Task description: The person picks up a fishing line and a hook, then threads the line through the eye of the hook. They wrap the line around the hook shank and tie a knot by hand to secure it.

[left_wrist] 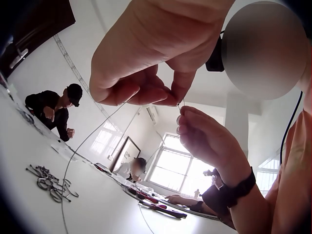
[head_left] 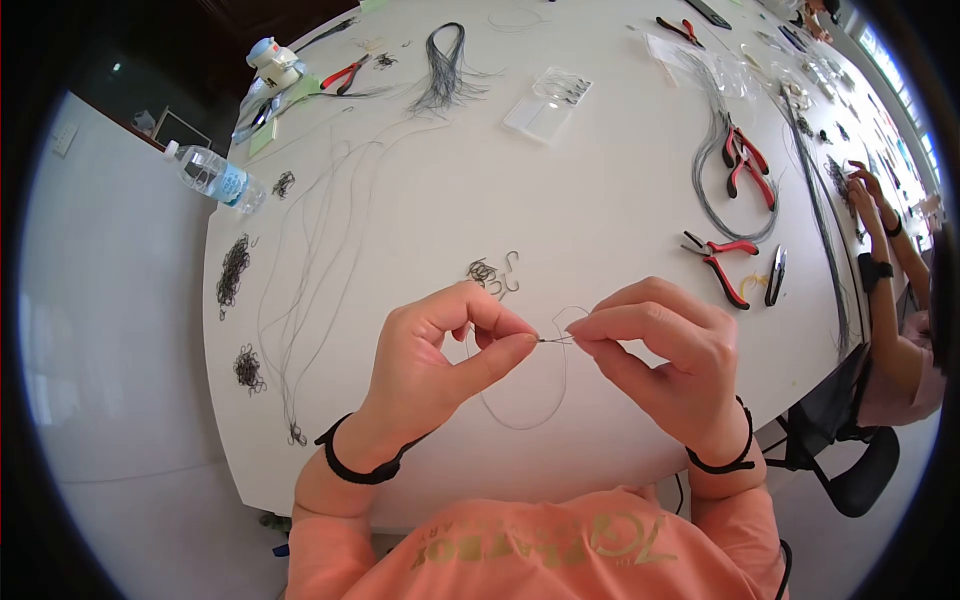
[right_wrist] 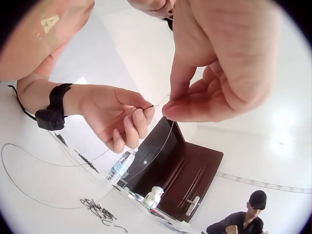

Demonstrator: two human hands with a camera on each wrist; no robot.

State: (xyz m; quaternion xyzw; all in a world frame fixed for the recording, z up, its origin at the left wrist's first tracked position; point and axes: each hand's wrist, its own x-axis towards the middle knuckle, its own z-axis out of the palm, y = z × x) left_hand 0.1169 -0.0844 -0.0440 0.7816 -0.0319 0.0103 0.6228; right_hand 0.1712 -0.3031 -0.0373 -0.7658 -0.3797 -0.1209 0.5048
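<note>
The step looked like drawing the line [head_left: 523, 429] tight at a dark stub, prob. a hook's shank, held up over the counter [head_left: 450, 195] btwn the two hands. The L grip [head_left: 418, 355] was narrow, thumb & index tip pinching the stub [head_left: 543, 341]; the R grip [head_left: 685, 355] was narrow too, fingertips & thumb on the line just beside it.

To do it well, the L pinch needed to stay firm and close to the join so the stub couldn't roll; the R pull wanted to be slow, even & in line w/ the stub, as a jerk might have kinked the line or let a wrap slip. The slack loop was best kept clear of the loose hooks [head_left: 482, 271], which lay near it & could prob. have snagged it.

As for looks, the line was thin, grey & smooth, bowing in a wide springy curve below the fingers, faint vs. the white counter. The stub showed as a short, straight, dark bit; the rest was hidden by the L fingertips, so any bend or knot couldn't be told.
</note>
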